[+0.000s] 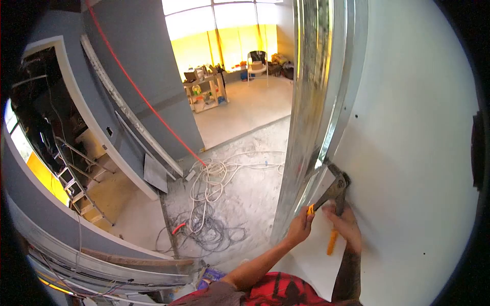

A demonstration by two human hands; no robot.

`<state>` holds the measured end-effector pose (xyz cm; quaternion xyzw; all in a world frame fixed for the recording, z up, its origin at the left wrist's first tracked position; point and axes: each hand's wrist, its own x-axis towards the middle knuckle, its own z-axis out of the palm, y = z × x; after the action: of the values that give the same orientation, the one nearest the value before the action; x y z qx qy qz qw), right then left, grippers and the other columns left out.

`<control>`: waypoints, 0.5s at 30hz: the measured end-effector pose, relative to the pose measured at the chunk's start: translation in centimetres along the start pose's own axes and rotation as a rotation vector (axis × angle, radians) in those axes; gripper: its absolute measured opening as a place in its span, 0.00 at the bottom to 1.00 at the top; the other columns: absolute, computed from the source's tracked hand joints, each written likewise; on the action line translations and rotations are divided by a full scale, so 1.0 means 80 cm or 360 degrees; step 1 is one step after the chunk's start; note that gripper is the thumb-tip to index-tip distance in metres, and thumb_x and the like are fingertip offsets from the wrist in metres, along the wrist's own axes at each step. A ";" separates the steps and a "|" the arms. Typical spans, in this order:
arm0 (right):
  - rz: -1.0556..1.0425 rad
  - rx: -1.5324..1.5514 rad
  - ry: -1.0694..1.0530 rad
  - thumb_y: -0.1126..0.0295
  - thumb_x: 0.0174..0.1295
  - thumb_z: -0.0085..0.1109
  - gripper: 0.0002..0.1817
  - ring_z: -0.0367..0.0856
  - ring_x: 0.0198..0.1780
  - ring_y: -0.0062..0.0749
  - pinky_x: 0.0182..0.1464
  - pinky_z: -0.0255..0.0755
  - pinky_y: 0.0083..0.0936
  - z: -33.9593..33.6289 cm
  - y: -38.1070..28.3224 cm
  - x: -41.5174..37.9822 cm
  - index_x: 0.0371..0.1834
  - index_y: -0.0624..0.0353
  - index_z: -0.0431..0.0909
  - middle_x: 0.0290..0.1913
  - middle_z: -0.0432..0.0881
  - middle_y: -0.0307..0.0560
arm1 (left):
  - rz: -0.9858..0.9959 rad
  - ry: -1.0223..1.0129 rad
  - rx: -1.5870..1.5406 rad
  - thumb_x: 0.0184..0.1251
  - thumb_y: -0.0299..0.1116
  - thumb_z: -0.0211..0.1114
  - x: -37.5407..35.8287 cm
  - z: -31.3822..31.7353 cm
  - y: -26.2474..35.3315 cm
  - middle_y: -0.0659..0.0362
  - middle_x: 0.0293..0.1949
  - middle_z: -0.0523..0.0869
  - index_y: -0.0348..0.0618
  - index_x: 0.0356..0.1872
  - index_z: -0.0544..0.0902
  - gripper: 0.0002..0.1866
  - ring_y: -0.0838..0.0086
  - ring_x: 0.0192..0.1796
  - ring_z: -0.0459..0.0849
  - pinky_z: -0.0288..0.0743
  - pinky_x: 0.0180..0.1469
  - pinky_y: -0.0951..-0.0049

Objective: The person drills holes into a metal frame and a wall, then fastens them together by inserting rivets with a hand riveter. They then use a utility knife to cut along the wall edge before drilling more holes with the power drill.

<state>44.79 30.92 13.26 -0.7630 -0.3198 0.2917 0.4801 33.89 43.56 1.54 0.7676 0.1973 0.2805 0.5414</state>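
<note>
A dark metal pair of pliers point(338, 187) with orange grips is held against the edge of a shiny metal stud point(311, 102). My left hand point(300, 226) is closed round the handle that points left. On the other handle, which hangs down, my right hand point(347, 224) is wrapped; its orange end shows below the fingers. The jaws reach the stud's flange beside a pale wall panel point(408, 153). Exactly what they bite on is too small to make out.
Coiled white cable point(209, 181) and dark cable point(209, 234) lie on the dusty floor. A red hose point(148, 102) runs down across the grey wall. Through the doorway stands a stepladder point(76, 183). A cluttered table point(206, 94) and a chair point(257, 66) are by the windows.
</note>
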 end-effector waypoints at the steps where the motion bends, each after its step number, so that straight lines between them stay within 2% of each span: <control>1: -0.0243 0.0128 0.0054 0.62 0.65 0.63 0.21 0.83 0.46 0.29 0.52 0.76 0.29 0.018 0.012 0.017 0.57 0.63 0.77 0.44 0.85 0.45 | 0.0051 0.0034 -0.0024 0.77 0.39 0.53 -0.005 0.001 -0.002 0.38 0.38 0.81 0.41 0.56 0.69 0.16 0.38 0.43 0.80 0.72 0.40 0.49; 2: -0.0491 0.0252 0.0126 0.62 0.67 0.62 0.21 0.82 0.49 0.29 0.55 0.75 0.30 0.032 0.020 0.030 0.57 0.63 0.77 0.46 0.85 0.45 | 0.0114 0.0061 -0.0051 0.77 0.38 0.54 -0.003 0.002 -0.004 0.38 0.40 0.81 0.41 0.59 0.69 0.17 0.39 0.44 0.81 0.73 0.42 0.51; 3: -0.0408 0.0874 -0.0038 0.61 0.67 0.62 0.18 0.80 0.51 0.28 0.56 0.73 0.29 0.045 0.018 0.030 0.54 0.62 0.78 0.46 0.84 0.43 | 0.0231 0.0031 -0.0112 0.74 0.39 0.58 0.000 -0.003 -0.007 0.39 0.43 0.80 0.39 0.60 0.68 0.20 0.43 0.46 0.81 0.74 0.46 0.53; 4: -0.0439 0.0729 -0.0012 0.60 0.66 0.64 0.18 0.80 0.50 0.27 0.55 0.74 0.29 0.048 0.027 0.039 0.51 0.61 0.79 0.46 0.85 0.42 | 0.0342 -0.0014 -0.0188 0.72 0.39 0.62 -0.001 -0.013 -0.007 0.40 0.46 0.80 0.38 0.62 0.67 0.24 0.46 0.48 0.81 0.74 0.49 0.56; 5: -0.0312 0.0619 0.0097 0.59 0.65 0.66 0.18 0.81 0.47 0.26 0.52 0.74 0.29 0.053 0.003 0.029 0.49 0.61 0.80 0.44 0.85 0.40 | 0.0497 -0.0076 0.0029 0.61 0.41 0.72 -0.010 -0.025 0.013 0.43 0.50 0.79 0.35 0.63 0.67 0.34 0.51 0.52 0.81 0.74 0.55 0.60; 6: -0.0352 0.0604 0.0265 0.59 0.61 0.70 0.18 0.81 0.43 0.25 0.49 0.75 0.28 0.065 0.024 0.042 0.46 0.61 0.80 0.41 0.85 0.39 | 0.0636 -0.0004 0.0198 0.52 0.42 0.79 -0.015 -0.027 0.030 0.42 0.52 0.79 0.34 0.63 0.68 0.41 0.49 0.52 0.81 0.75 0.54 0.60; 7: -0.0234 0.0404 0.0312 0.61 0.58 0.73 0.18 0.80 0.39 0.25 0.45 0.75 0.27 0.064 0.032 0.045 0.43 0.60 0.81 0.38 0.84 0.39 | 0.0449 -0.0117 0.0211 0.51 0.42 0.80 -0.016 -0.029 0.022 0.43 0.53 0.80 0.35 0.65 0.65 0.44 0.51 0.53 0.82 0.76 0.54 0.60; 8: -0.0495 0.0646 0.0328 0.62 0.57 0.75 0.17 0.81 0.37 0.25 0.42 0.76 0.28 0.076 0.043 0.059 0.41 0.59 0.80 0.38 0.84 0.39 | 0.0274 -0.0211 0.0231 0.51 0.42 0.81 -0.012 -0.031 0.015 0.44 0.54 0.81 0.37 0.67 0.63 0.46 0.52 0.55 0.83 0.78 0.54 0.60; 9: -0.0534 0.0650 0.0358 0.64 0.57 0.74 0.15 0.81 0.35 0.25 0.39 0.76 0.27 0.080 0.052 0.068 0.39 0.60 0.80 0.36 0.84 0.39 | 0.0257 -0.0173 0.0271 0.52 0.40 0.80 -0.012 -0.038 0.037 0.45 0.51 0.83 0.37 0.65 0.67 0.42 0.54 0.53 0.86 0.80 0.51 0.61; 11: -0.0564 0.0641 0.0388 0.65 0.57 0.74 0.14 0.81 0.33 0.24 0.37 0.76 0.26 0.084 0.041 0.071 0.38 0.60 0.80 0.34 0.84 0.38 | 0.0230 -0.0171 0.0206 0.52 0.40 0.79 -0.006 -0.036 0.024 0.44 0.48 0.83 0.37 0.63 0.69 0.40 0.53 0.50 0.85 0.80 0.49 0.61; 13: -0.0184 0.1001 0.0535 0.69 0.59 0.72 0.11 0.83 0.34 0.24 0.38 0.77 0.24 0.095 0.011 0.063 0.32 0.59 0.76 0.31 0.82 0.39 | 0.0135 -0.0121 0.0237 0.55 0.39 0.77 -0.005 -0.036 0.023 0.45 0.44 0.85 0.37 0.59 0.74 0.32 0.51 0.46 0.85 0.79 0.47 0.60; 15: -0.0211 0.0957 0.0531 0.70 0.59 0.72 0.12 0.83 0.32 0.25 0.36 0.78 0.23 0.094 0.013 0.064 0.30 0.58 0.75 0.31 0.82 0.41 | 0.0174 -0.0154 0.0162 0.57 0.39 0.76 -0.004 -0.041 0.018 0.44 0.43 0.84 0.37 0.58 0.75 0.30 0.51 0.45 0.85 0.79 0.46 0.61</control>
<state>42.57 38.60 8.85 -0.6022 -0.1854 0.2123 0.7469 31.54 45.24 3.70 0.8164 0.1427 0.2618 0.4946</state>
